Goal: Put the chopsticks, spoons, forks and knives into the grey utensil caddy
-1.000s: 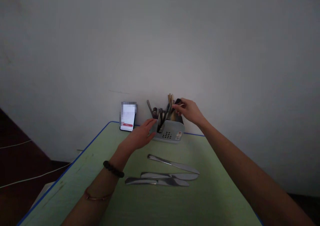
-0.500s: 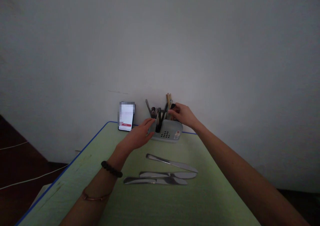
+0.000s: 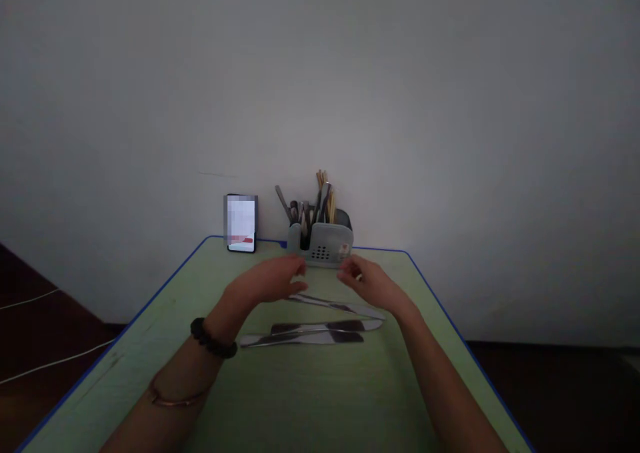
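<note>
Both hands hover over the green table, in front of a grey utensil holder [image 3: 327,239] by the wall. My left hand [image 3: 275,279] is open, fingers bent and apart from the thumb, near the holder's front left. My right hand [image 3: 370,281] is open too, its fingers loosely curled with nothing between them, at the holder's front right. Chopsticks [image 3: 333,207] and several dark and metal handles stand in the holder. Below the hands lie three table knives: the far knife [image 3: 345,306] slants, the middle knife [image 3: 327,327] and the near knife [image 3: 303,339] lie nearly level.
A phone [image 3: 241,223] with a lit screen leans against the wall [image 3: 320,73], left of the holder. The green table [image 3: 310,399] has a blue edge. White cables [image 3: 60,359] run over the dark floor at left.
My right hand has come away from the holder's utensils, down and toward me. My left hand has left the holder's side and drawn nearer. The view has shifted slightly.
</note>
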`<action>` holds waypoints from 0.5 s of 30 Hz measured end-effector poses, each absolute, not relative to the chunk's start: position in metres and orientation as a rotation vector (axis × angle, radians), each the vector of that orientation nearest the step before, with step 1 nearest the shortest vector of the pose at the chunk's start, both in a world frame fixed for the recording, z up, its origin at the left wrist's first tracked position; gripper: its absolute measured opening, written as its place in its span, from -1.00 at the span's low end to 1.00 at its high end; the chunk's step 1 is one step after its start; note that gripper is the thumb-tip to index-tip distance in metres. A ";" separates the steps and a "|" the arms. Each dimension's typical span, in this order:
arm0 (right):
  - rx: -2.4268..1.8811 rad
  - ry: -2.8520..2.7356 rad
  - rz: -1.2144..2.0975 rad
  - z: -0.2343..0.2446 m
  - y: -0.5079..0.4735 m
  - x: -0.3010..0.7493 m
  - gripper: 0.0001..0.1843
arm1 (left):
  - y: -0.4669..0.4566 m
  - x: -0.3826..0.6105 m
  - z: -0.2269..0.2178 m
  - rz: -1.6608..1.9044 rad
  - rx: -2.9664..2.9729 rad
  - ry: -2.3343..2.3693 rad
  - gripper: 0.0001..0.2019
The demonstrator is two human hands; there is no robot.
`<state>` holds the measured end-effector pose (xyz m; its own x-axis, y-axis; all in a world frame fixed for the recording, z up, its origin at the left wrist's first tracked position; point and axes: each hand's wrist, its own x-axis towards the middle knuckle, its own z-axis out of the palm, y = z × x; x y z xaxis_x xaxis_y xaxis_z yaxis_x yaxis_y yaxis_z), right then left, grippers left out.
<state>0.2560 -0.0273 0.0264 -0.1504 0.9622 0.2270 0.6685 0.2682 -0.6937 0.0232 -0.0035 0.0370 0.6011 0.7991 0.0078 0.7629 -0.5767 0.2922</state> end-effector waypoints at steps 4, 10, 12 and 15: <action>-1.602 -2.457 0.853 0.025 -0.041 0.257 -0.76 | -0.017 0.033 0.030 -0.206 2.502 1.269 -0.69; -1.759 -2.708 0.748 0.023 -0.053 0.226 -0.31 | -0.032 0.054 0.017 -0.537 2.475 1.352 -0.54; -1.752 -2.757 0.668 0.014 -0.054 0.216 -0.31 | -0.033 0.058 0.013 -0.566 2.512 1.359 -0.59; -1.741 -2.764 0.688 0.005 -0.050 0.210 -0.60 | -0.030 0.059 0.009 -0.561 2.517 1.343 -0.66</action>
